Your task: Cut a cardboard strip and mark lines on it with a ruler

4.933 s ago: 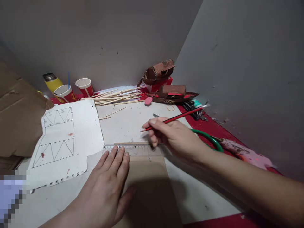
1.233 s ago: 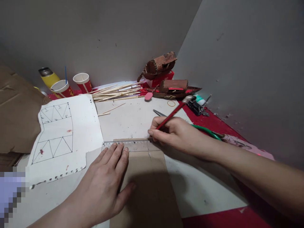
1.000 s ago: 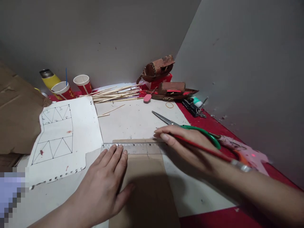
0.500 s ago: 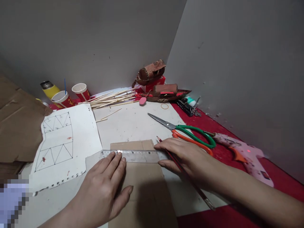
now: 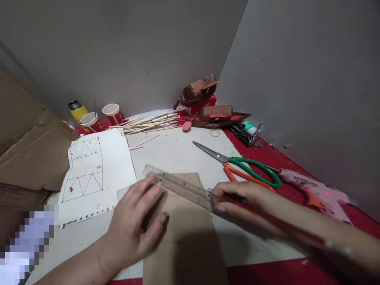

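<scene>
A clear ruler (image 5: pixel 184 186) lies at a slant over the top part of a brown cardboard piece (image 5: pixel 178 237). My right hand (image 5: pixel 237 198), blurred by motion, pinches the ruler's right end and also holds a dark red pencil (image 5: pixel 291 225) that points back along the forearm. Near the ruler's left end is my left hand (image 5: pixel 136 217), fingers apart, its fingertips at the ruler's edge; whether they press on it is hard to tell. Left of it lies a sheet with drawn triangle trusses (image 5: pixel 115 170).
Scissors (image 5: pixel 219 156) with green and orange handles lie right of centre, beside a pink glue gun (image 5: pixel 323 194). Thin sticks (image 5: pixel 148 123), paper cups (image 5: pixel 112 114), a yellow bottle (image 5: pixel 79 113) and a model boat (image 5: pixel 216 114) stand behind. Folded cardboard (image 5: pixel 35 146) rises at left.
The ruler has gone from level to slanted, its right end lower. My right hand has closed on that end, and the pencil has swung flatter. The whole view has shifted slightly.
</scene>
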Tool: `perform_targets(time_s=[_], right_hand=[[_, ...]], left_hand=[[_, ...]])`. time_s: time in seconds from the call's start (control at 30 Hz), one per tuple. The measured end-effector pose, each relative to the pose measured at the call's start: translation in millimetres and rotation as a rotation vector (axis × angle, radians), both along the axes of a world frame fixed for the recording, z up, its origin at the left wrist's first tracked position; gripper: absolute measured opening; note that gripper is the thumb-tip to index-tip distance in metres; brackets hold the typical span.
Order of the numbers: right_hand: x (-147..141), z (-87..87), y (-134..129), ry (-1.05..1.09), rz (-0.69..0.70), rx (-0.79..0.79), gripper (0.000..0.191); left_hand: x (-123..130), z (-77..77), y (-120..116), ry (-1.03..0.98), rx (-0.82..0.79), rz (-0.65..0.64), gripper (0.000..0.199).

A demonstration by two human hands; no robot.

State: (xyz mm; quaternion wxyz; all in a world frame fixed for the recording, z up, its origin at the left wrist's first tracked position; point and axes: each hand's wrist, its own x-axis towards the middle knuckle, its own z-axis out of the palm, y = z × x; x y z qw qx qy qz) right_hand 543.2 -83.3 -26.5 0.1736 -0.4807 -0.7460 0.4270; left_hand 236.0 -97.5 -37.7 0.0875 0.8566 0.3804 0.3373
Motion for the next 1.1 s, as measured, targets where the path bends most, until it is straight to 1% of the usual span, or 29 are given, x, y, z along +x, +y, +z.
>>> perform_targets(time_s=[0.03, 0.1, 0.13, 0.17, 0.2, 0.23, 0.3, 0.4, 0.47, 0.5, 0.57, 0.63, 0.67, 0.77, 0.9, 1.1], right_hand=[[3, 2.4, 2, 0.043, -0.069, -0.050, 0.033], [5, 5.7, 7, 0.160, -0.225, -0.164, 0.039], [5, 6.5, 9, 0.219, -0.288, -0.219, 0.042], [3, 6.8, 11, 0.269, -0.338, -0.263, 0.045], [0, 6.8, 11, 0.304, -0.375, -0.293, 0.047], [-4, 6.5, 12, 0.319, -0.399, -0.315, 0.049], [-11, 5.8, 10, 0.319, -0.440, -0.345, 0.050], [-19, 5.1, 6, 0.322, -0.470, -0.373, 0.052], [-22, 5.7, 4, 0.345, -0.454, -0.357, 0.052], [-23, 6.2, 2, 0.361, -0.436, -0.339, 0.051], [-25, 7.4, 0, 0.400, -0.397, -0.308, 0.050], [-26, 8.1, -2, 0.440, -0.378, -0.280, 0.048], [-26, 8.1, -3, 0.457, -0.376, -0.266, 0.047], [-24, 8.2, -5, 0.480, -0.391, -0.184, 0.045], [-22, 11.8, -5, 0.435, -0.407, -0.063, 0.042], [-21, 13.4, -6, 0.429, -0.392, 0.014, 0.040]], left_hand=[[0, 1.8, 0, -0.129, -0.107, 0.096, 0.052], [0, 6.4, 1, -0.394, -0.408, 0.307, 0.044], [-1, 9.0, 3, -0.515, -0.571, 0.391, 0.042], [-1, 11.5, 5, -0.618, -0.715, 0.446, 0.041], [-1, 14.0, 6, -0.697, -0.832, 0.474, 0.041], [-2, 16.2, 8, -0.756, -0.912, 0.484, 0.041], [-2, 19.8, 11, -0.825, -1.011, 0.488, 0.043], [0, 22.2, 11, -0.888, -1.075, 0.496, 0.049], [1, 21.4, 10, -0.936, -1.111, 0.460, 0.054], [2, 20.5, 9, -0.962, -1.143, 0.415, 0.056], [3, 18.3, 7, -1.008, -1.242, 0.280, 0.055], [4, 17.2, 6, -1.046, -1.318, 0.152, 0.049], [4, 17.3, 5, -1.060, -1.330, 0.113, 0.045], [4, 20.2, 3, -1.073, -1.299, 0.074, 0.039], [3, 26.1, 0, -1.066, -1.260, 0.027, 0.038], [3, 30.5, -6, -1.060, -1.221, -0.006, 0.038]])
